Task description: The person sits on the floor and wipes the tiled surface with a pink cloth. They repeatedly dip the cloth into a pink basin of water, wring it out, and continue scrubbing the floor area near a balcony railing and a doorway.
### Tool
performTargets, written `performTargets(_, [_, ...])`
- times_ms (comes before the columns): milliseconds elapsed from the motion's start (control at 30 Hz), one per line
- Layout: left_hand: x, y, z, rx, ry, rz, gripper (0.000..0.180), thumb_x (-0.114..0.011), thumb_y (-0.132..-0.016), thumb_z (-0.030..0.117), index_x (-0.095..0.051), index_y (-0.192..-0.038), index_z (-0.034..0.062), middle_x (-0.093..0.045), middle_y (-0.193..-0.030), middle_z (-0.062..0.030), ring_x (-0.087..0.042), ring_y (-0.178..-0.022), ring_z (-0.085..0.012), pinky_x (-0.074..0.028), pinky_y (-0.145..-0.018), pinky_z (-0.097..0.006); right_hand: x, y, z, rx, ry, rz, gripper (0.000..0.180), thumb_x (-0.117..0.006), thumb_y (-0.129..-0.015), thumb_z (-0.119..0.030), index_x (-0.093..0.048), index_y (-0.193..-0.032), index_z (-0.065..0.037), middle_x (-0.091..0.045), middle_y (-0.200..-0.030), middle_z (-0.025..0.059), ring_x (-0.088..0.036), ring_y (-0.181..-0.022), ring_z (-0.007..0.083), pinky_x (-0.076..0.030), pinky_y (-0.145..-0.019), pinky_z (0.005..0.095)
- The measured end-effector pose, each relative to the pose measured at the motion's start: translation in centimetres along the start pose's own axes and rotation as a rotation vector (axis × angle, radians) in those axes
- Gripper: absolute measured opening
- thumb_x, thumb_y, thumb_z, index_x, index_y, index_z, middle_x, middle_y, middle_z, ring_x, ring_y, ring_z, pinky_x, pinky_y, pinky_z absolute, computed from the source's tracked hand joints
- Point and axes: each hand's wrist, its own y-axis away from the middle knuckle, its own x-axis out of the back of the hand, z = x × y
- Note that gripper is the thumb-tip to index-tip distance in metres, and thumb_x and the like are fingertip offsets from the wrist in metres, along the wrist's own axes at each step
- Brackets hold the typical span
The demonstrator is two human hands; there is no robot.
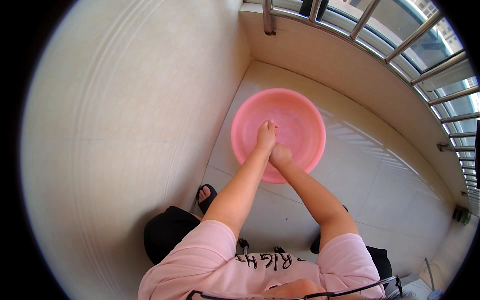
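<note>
A round pink basin (318, 117) sits on the tiled floor in front of me, and both my hands are over its near half. Pale, ripple-like marks show inside it; whether they are water I cannot make out. My left hand (266, 133) has its fingers curled in, and whatever they may hold is hidden. Close against its wrist, my right hand (281, 155) is bent into a fist-like shape with the back of the hand facing up. Its fingers are turned underneath, out of sight, so anything in them is hidden.
A cream tiled wall (135, 115) rises close on the left. Beyond the basin runs a low wall (310, 62) topped by metal window bars (412, 37). My sandalled foot (205, 197) is near the left wall. A green plant (465, 216) stands far right.
</note>
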Motion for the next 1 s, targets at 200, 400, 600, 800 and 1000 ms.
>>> performTargets(200, [-0.9,0.7,0.2,-0.204,-0.214,0.15,0.036,-0.062,-0.089,0.022,-0.049,-0.118,0.0048,-0.057,-0.103,-0.0088,-0.058,-0.087,-0.0173,-0.05,-0.068,-0.031,0.1,-1.6,2.9,0.095,-0.613,0.274,0.03,-0.059,-0.086,-0.021,-0.058,-0.105,0.002,-0.066,-0.098,0.0236,-0.066,-0.09,0.036,-0.051,-0.075,0.0452])
performTargets(400, [4.0,2.8,0.8,0.293,0.323,-0.044,0.053,-0.064,-0.084,0.017,-0.039,-0.131,0.0134,-0.05,-0.12,-0.0103,-0.056,-0.103,-0.022,-0.053,-0.075,-0.034,9.6,2.3,0.6,0.065,-0.803,-0.243,0.042,-0.065,-0.086,-0.021,-0.055,-0.12,0.002,-0.065,-0.108,0.0115,-0.061,-0.101,0.018,-0.047,-0.09,0.034])
performTargets(600, [7.4,2.8,-0.2,0.183,0.403,0.072,0.03,-0.054,-0.086,0.021,-0.049,-0.114,0.0147,-0.055,-0.103,-0.0065,-0.057,-0.089,-0.0207,-0.051,-0.071,-0.04,14.7,3.8,-1.6,0.223,-1.342,-0.042,0.028,-0.06,-0.091,-0.022,-0.065,-0.106,0.001,-0.066,-0.105,0.0084,-0.061,-0.097,0.0151,-0.047,-0.088,0.0321])
performTargets(800, [7.0,5.7,0.4,0.27,0.373,0.075,0.029,-0.063,-0.085,0.024,-0.05,-0.104,0.0059,-0.054,-0.089,-0.0055,-0.054,-0.077,-0.0173,-0.048,-0.069,-0.034,2.8,3.6,7.5,0.216,0.181,0.312,0.02,-0.058,-0.086,-0.015,-0.067,-0.103,-0.009,-0.066,-0.105,0.0135,-0.061,-0.099,0.0318,-0.048,-0.088,0.0392])
performTargets(1000, [9.5,6.8,-1.9,0.239,0.308,0.186,0.041,-0.068,-0.083,0.024,-0.046,-0.111,0.0047,-0.053,-0.099,-0.0092,-0.053,-0.087,-0.018,-0.048,-0.075,-0.034,3.0,5.5,8.3,-0.257,-0.394,0.634,0.023,-0.067,-0.079,-0.023,-0.063,-0.093,-0.005,-0.063,-0.098,0.0202,-0.062,-0.09,0.0372,-0.049,-0.078,0.0428])
